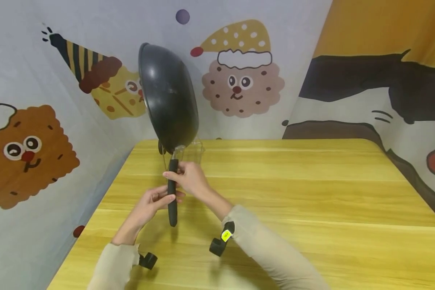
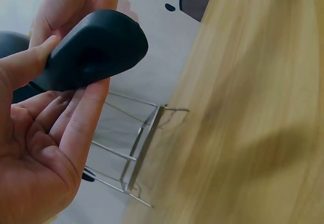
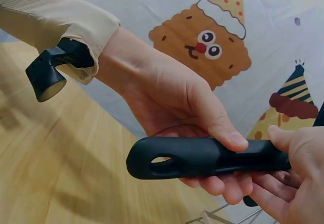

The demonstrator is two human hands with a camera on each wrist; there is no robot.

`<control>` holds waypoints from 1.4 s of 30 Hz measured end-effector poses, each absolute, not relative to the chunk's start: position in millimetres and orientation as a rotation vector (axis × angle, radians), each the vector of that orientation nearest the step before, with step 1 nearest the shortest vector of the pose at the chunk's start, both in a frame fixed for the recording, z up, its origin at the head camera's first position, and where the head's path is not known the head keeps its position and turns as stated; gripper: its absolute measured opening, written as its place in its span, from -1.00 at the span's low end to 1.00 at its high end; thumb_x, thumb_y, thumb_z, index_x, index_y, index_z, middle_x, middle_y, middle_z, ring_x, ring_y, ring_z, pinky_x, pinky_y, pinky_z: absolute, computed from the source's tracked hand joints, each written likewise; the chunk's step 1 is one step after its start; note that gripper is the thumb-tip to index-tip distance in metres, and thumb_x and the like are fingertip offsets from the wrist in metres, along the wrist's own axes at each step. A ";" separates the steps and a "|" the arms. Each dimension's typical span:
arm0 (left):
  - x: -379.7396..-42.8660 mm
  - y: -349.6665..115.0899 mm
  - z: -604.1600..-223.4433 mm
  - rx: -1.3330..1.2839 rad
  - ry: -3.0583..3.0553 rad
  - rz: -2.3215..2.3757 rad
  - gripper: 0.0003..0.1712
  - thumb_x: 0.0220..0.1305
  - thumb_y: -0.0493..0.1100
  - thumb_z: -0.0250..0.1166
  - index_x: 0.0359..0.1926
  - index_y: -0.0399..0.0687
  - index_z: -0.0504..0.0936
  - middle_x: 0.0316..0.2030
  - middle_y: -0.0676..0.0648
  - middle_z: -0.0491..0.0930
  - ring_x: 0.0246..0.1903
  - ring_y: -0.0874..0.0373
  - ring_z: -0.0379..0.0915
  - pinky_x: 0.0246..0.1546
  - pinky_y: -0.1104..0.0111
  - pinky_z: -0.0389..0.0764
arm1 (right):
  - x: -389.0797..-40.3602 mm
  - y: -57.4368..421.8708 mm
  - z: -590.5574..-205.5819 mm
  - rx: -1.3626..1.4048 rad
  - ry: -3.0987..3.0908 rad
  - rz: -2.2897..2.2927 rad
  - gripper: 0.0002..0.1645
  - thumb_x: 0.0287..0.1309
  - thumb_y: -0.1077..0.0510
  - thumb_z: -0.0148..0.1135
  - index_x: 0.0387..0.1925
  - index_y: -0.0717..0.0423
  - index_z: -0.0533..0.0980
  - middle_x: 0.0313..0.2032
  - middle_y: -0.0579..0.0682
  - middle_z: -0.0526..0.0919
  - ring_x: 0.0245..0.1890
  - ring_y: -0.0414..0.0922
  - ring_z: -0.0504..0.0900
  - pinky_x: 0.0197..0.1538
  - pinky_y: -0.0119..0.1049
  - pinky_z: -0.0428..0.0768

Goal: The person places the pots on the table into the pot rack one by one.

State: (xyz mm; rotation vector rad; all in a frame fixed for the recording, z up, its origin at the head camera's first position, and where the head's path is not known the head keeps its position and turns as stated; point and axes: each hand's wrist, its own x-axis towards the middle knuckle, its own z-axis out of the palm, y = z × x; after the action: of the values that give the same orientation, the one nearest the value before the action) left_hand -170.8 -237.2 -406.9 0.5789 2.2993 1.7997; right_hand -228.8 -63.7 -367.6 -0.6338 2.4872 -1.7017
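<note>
A black wok (image 1: 170, 92) is held up on its side over the far left of the table, its dark outer side showing and its handle pointing down. My left hand (image 1: 154, 203) grips the lower half of the black handle (image 1: 172, 213), thumb on one side and fingers behind. Just above it my right hand (image 1: 193, 177) holds the same handle close to the pan. Up close in the right wrist view, both thumbs lie along the handle (image 3: 172, 158), which has a hanging hole near its end. Behind the wok, partly hidden, stands a wire rack (image 2: 147, 138).
The wooden table (image 1: 304, 193) spreads out to the right of both arms. A cloth (image 1: 94, 141) printed with cartoon biscuits hangs behind and to the left. Small black cameras sit on the left wrist (image 1: 148, 261) and right wrist (image 1: 217, 245).
</note>
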 end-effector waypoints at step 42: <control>-186.5 -238.1 -443.4 0.320 2.149 1.742 -0.43 0.52 -0.17 0.08 0.31 -0.58 0.32 0.09 -0.55 0.53 0.04 0.01 0.66 0.06 0.23 0.69 | -242.6 -77.9 -420.2 -0.490 2.593 -1.611 -0.70 0.19 -0.05 0.40 -0.38 0.12 0.65 -0.61 -0.08 0.59 -0.66 -0.26 0.39 -0.60 -0.48 0.28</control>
State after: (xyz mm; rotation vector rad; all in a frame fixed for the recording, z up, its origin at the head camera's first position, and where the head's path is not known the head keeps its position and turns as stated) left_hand -186.5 -238.1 -443.4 0.3203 2.1485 1.7419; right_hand -242.6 -77.9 -420.2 -0.4902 2.5933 -1.6105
